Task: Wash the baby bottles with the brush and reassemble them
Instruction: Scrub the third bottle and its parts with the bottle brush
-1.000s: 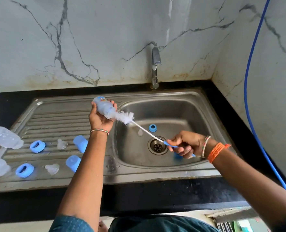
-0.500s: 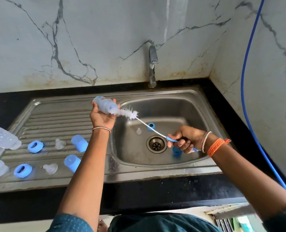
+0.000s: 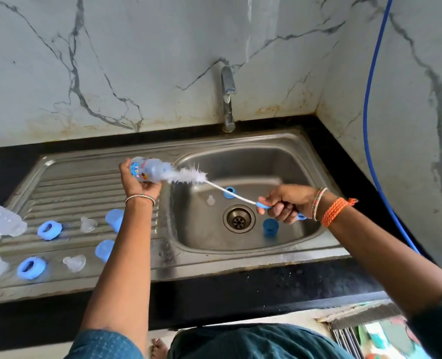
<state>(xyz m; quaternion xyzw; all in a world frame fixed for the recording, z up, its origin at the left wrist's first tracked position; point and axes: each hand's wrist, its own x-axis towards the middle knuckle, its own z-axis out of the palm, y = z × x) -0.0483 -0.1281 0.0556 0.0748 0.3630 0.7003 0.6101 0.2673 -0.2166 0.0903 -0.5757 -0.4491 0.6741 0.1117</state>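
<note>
Head view: left hand (image 3: 139, 183) grips a baby bottle (image 3: 150, 172) over the sink (image 3: 240, 263); right hand (image 3: 287, 203) grips the brush (image 3: 188, 176) at its mouth.

Left hand (image 3: 137, 183) grips a clear baby bottle (image 3: 148, 172) tilted over the sink (image 3: 240, 257) rim; right hand (image 3: 286, 203) at 3 o'clock holds the brush (image 3: 188, 176), white bristles at the bottle mouth. Blue rings (image 3: 49, 230), teats (image 3: 87, 224), caps (image 3: 114, 219) on the drainboard at 9 o'clock.
</note>
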